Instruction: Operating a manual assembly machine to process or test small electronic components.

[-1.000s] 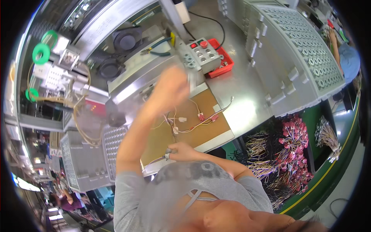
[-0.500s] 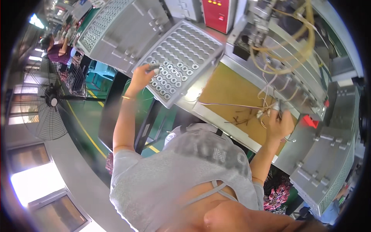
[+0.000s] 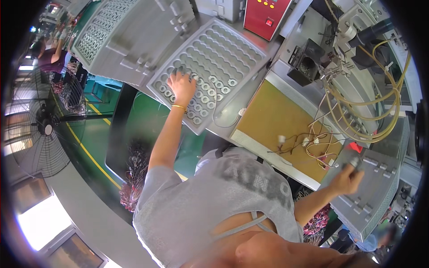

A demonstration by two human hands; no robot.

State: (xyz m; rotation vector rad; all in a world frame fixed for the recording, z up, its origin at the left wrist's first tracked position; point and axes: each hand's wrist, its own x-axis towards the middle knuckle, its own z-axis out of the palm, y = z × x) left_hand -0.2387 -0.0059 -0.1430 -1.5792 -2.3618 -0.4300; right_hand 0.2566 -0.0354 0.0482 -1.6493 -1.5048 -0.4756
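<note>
My left hand (image 3: 182,88) reaches over the left side of a grey moulded tray (image 3: 230,44). Its fingers are spread, with dark grey coverings or pieces at the tips. Round metal ring parts (image 3: 206,99) sit in the tray's pockets around it. A thin wire (image 3: 215,107) trails from among the rings over the tray's edge to a small white connector (image 3: 241,111). My right hand (image 3: 347,179) is closed and slightly blurred, off the right end of the tan work board (image 3: 261,120). Something grey shows at its fingertips; I cannot tell whether it is held or worn.
Loose wires with white connectors (image 3: 313,140) lie on the board. Behind it stands a machine with yellowish tubes (image 3: 393,89) and a black bin (image 3: 305,70). A red control box (image 3: 267,18) is at the back. Metal cases flank the bench; a fan (image 3: 47,129) stands left. Another person works far left.
My left hand has moved right across the tray, its fingers now spread. My right hand has left the wires and moved right and nearer. The view has shifted slightly.
</note>
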